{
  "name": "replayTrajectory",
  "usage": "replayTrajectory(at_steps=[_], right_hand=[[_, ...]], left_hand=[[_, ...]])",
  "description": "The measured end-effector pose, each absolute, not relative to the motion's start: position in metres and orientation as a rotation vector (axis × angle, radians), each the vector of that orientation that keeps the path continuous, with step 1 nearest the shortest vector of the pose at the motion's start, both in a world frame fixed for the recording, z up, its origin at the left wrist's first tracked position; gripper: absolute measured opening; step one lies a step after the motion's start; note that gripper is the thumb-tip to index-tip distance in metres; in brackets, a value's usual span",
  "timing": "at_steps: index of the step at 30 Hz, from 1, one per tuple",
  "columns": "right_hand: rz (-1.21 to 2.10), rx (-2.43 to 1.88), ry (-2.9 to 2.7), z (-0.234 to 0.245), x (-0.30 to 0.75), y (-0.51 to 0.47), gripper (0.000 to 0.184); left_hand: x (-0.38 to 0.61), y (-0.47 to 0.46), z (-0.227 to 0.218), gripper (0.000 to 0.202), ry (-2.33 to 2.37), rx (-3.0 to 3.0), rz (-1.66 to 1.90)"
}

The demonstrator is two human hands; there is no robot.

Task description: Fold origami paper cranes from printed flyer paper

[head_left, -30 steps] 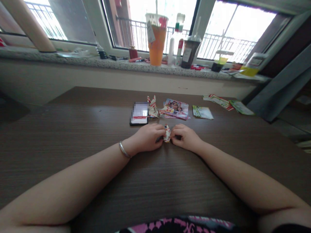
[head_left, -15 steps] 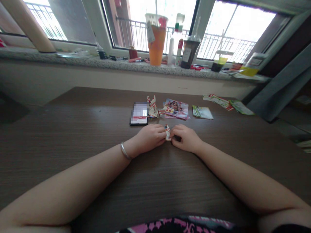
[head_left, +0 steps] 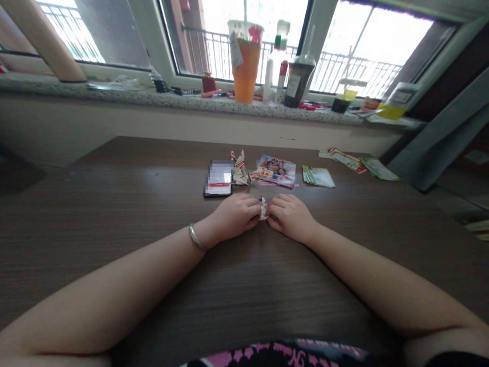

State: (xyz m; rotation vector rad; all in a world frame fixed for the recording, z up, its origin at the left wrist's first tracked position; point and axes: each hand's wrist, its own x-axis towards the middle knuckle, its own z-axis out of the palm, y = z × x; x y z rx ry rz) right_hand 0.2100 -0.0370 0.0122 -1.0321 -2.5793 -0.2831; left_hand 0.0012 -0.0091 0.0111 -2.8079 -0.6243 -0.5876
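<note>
A small folded piece of printed paper (head_left: 263,206), white with red marks, is pinched between both my hands on the dark wooden table (head_left: 114,204). My left hand (head_left: 234,216), with a silver bangle on its wrist, grips the paper's left side with curled fingers. My right hand (head_left: 291,216) closes on its right side, and most of the paper is hidden between the fingers. Just beyond them lie a phone (head_left: 218,179), a finished folded paper figure (head_left: 240,168) and a stack of printed leaflets (head_left: 277,172).
More leaflets (head_left: 318,176) and papers (head_left: 359,163) lie at the table's far right. The stone windowsill (head_left: 114,96) behind holds an orange drink cup (head_left: 245,61), bottles (head_left: 276,61), a dark cup (head_left: 298,79) and small clutter. A grey slanted panel (head_left: 439,137) stands at right.
My hands have closed in tighter around the folded paper, so less of it shows now. Both arms stay where they were on the table.
</note>
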Motion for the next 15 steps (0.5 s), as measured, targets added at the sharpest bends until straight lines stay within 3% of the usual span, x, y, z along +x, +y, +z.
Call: replayTrajectory(at_steps=[8,15], right_hand=[[0.2,-0.989,-2.375,0.0037,0.2103,-0.0289,0.008],[-0.031,-1.074,-2.468,0.0112,0.2104,-0.0374,0.006]], left_hand=[[0.0037,-0.012,0.0109,0.012,-0.652,-2.731,-0.552],[0.0041,-0.01,0.0125,0.01,-0.69,-2.769,-0.603]])
